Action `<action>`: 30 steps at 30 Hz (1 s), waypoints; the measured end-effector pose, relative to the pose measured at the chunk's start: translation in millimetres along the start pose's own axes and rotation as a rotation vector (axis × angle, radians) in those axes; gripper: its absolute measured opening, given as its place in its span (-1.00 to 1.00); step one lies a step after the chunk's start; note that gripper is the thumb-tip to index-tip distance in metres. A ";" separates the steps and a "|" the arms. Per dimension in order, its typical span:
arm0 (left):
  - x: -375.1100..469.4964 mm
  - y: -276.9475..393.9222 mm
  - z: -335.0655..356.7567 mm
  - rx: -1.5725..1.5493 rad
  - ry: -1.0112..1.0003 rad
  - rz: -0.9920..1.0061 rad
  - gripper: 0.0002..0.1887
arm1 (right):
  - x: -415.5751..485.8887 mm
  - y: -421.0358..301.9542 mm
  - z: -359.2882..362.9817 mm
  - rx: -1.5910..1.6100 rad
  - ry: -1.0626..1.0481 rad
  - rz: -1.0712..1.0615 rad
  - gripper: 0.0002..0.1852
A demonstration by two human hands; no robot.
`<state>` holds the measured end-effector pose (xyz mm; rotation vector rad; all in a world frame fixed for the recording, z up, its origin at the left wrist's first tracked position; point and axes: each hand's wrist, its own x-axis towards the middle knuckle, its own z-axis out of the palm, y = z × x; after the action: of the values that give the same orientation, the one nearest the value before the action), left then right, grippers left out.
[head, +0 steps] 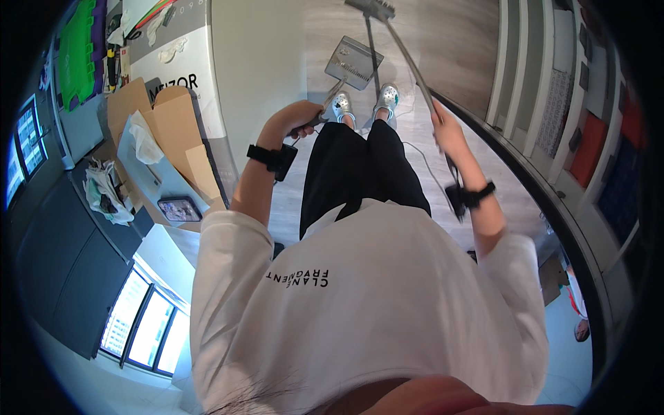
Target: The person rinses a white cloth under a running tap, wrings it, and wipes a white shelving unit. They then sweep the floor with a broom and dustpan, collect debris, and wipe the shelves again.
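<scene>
My left hand (301,118) is closed around the handle of a long-handled grey dustpan (355,63). The pan lies on the wood-look floor just beyond my feet, with some pale debris in it and a toothed strip across it. My right hand (447,130) grips the pole of a broom (410,57), which slants up and away to the left. The broom's bristled head (371,8) is at the top edge of the view, beyond the pan. A dark shadow of the pole falls across the floor beside the pan. Both wrists bear black straps with small devices.
At left stand an opened cardboard box (174,116), a phone (179,209), crumpled plastic bags (108,192) and a large printed carton (176,62). White shelving (544,78) with a dark edge runs along the right. A thin cable (426,161) trails over the floor near my legs.
</scene>
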<state>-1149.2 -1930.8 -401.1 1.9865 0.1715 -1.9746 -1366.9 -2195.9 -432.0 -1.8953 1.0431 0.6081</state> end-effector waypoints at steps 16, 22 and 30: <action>6.9 -50.1 38.9 -0.258 0.117 0.004 -0.64 | 29.5 65.9 75.4 -0.247 -0.187 -0.139 -0.49; 8.4 -71.4 39.4 -0.326 0.062 0.016 -0.66 | -57.9 60.2 8.2 -0.329 -0.199 -0.081 -0.54; -10.4 -115.3 75.9 -0.434 -0.015 0.084 -0.66 | 11.5 16.4 43.7 -0.486 0.033 -0.334 -0.54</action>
<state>-1257.9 -1845.3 -406.6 1.6698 0.4630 -1.7216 -1375.1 -2167.7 -470.1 -2.4426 0.6044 0.6753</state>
